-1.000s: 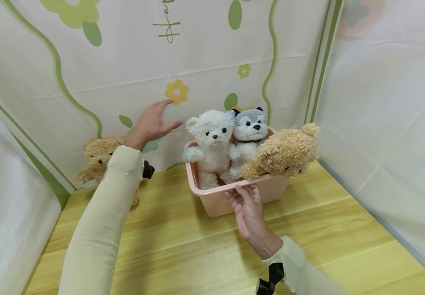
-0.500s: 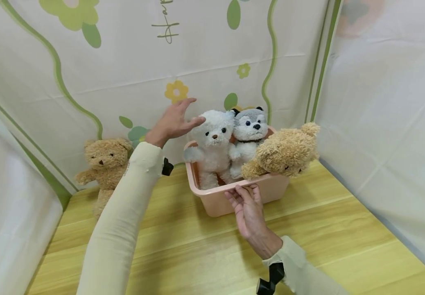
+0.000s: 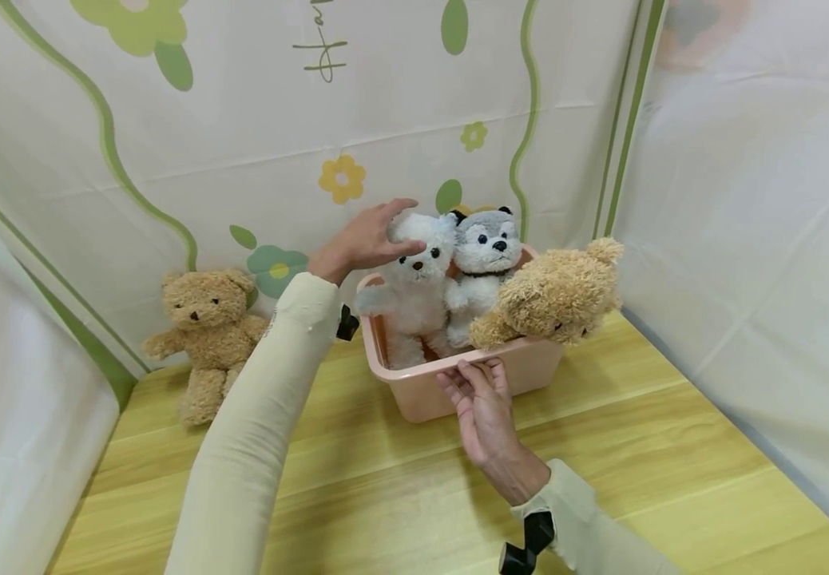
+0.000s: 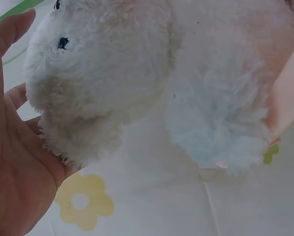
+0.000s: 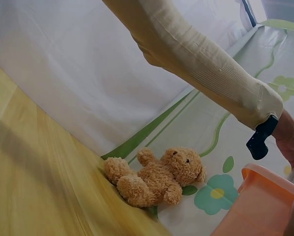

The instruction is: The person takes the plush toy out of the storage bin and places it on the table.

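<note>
A white teddy bear [image 3: 423, 299] sits upright in a pink plastic bin [image 3: 429, 399]. My left hand [image 3: 367, 238] is at the bear's head, thumb across the front and fingers extended behind it. In the left wrist view the spread fingers lie right beside the white fur [image 4: 112, 59]. My right hand [image 3: 488, 415] holds the bin's front rim, fingertips at its edge. Beside the white bear, a grey-and-white plush husky [image 3: 489, 247] sits in the bin. A tan teddy bear [image 3: 558, 295] leans over the bin's right end, head tipped outward.
Another tan teddy bear [image 3: 206, 327] sits against the flowered backdrop [image 3: 414, 104] on the left of the wooden table [image 3: 357, 495]. White cloth [image 3: 759, 200] hangs at the right side. My left sleeve [image 3: 256, 431] passes in front of the left bear.
My left hand has moved right, from beside the bin to the white bear's head. The left tan bear shows more fully now. My right hand stays at the rim.
</note>
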`<state>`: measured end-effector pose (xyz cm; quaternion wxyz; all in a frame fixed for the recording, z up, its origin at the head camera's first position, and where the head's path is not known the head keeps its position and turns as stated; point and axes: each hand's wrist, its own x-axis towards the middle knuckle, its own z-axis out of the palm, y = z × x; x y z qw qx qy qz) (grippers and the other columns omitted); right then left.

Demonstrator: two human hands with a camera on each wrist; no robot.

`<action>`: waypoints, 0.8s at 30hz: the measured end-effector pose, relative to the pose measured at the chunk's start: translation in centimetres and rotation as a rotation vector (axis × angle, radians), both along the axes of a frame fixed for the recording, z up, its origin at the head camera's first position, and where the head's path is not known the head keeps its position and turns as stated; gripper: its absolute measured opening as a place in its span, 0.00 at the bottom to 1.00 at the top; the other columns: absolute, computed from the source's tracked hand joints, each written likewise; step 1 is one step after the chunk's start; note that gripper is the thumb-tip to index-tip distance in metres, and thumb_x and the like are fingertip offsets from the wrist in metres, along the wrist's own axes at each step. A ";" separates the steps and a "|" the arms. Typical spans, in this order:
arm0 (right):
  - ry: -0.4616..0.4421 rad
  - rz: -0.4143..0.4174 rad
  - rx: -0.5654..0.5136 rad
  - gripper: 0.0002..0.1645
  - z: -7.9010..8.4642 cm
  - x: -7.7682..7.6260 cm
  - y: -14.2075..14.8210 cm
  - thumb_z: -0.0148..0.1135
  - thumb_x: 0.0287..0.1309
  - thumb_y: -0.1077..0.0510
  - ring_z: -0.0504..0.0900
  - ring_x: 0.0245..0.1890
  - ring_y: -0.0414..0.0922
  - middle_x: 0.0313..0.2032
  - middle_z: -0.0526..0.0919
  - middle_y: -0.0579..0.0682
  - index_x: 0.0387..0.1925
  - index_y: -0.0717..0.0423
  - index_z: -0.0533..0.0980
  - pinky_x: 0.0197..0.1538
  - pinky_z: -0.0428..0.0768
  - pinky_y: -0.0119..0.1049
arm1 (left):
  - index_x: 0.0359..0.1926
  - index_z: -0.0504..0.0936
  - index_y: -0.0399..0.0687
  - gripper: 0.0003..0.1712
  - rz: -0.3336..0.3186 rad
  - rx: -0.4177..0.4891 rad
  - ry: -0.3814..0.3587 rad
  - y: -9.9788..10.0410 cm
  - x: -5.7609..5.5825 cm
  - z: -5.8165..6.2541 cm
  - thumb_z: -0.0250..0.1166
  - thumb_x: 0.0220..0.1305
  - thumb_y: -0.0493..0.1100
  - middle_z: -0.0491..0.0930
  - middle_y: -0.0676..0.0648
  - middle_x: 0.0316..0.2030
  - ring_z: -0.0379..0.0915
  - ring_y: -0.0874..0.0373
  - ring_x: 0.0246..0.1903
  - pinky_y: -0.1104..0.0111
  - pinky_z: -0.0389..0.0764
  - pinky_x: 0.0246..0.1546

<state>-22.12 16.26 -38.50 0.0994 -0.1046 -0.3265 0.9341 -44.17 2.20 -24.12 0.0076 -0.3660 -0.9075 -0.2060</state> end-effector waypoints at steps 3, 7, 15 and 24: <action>0.000 -0.002 0.002 0.08 0.1 0.0 0.0 0.49 0.71 0.67 0.80 0.37 0.41 0.35 0.77 0.45 0.41 0.51 0.63 0.49 0.83 0.35 | 0.72 0.62 0.52 0.40 -0.019 0.009 0.008 0.0 0.1 -0.1 0.63 0.64 0.59 0.69 0.42 0.68 0.69 0.46 0.63 0.52 0.71 0.63; -0.004 -0.005 0.002 0.08 0.2 0.1 0.0 0.49 0.71 0.68 0.81 0.37 0.41 0.35 0.78 0.45 0.40 0.51 0.64 0.49 0.83 0.35 | 0.70 0.67 0.51 0.35 -0.034 0.010 0.011 0.0 0.0 -0.2 0.63 0.65 0.56 0.72 0.42 0.65 0.73 0.46 0.58 0.53 0.74 0.59; -0.015 -0.004 0.003 0.09 0.1 0.0 -0.1 0.49 0.71 0.68 0.80 0.37 0.41 0.36 0.78 0.45 0.40 0.51 0.64 0.50 0.83 0.36 | 0.69 0.67 0.54 0.34 -0.037 0.025 -0.038 -0.1 -0.2 -0.6 0.64 0.66 0.55 0.76 0.41 0.61 0.74 0.47 0.56 0.53 0.75 0.58; -0.010 -0.010 -0.009 0.09 0.1 -0.1 0.0 0.49 0.71 0.68 0.81 0.37 0.41 0.35 0.77 0.45 0.39 0.51 0.64 0.49 0.84 0.35 | 0.70 0.66 0.56 0.35 -0.043 0.046 -0.088 0.1 0.0 -0.7 0.65 0.65 0.53 0.76 0.40 0.59 0.75 0.47 0.55 0.53 0.75 0.57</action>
